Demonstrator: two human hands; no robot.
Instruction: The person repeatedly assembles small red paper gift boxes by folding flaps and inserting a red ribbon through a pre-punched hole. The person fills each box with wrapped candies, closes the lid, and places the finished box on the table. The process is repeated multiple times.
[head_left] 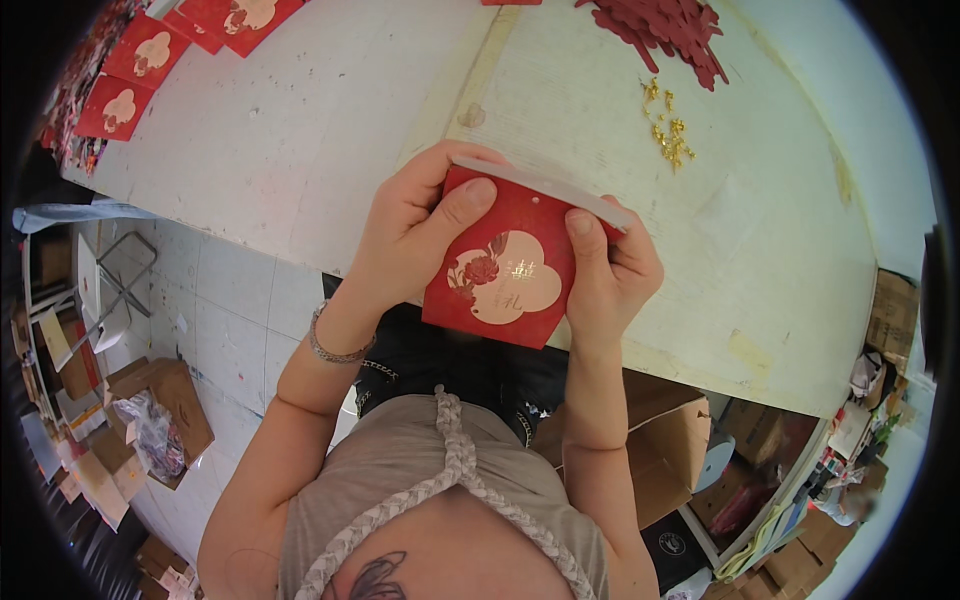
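Between my two hands is a red paper gift bag [546, 228] with a pale flower-shaped panel and a small hole near its upper edge. A whitish folded edge runs along its top. My left hand [425, 225] grips the upper left corner, thumb on the front and fingers behind. On the upper right corner my right hand [612, 258] pinches in the same way. Both hands' fingers are partly hidden behind the bag. It is held over the near edge of the white table [330, 150].
Several similar red bags [115, 107] lie at the far left. A pile of dark red strips [665, 35] and small gold fasteners [672, 138] lie at the far right. Below the table's right side stands an open cardboard box [660, 450]; another carton [165, 410] is on the floor at left.
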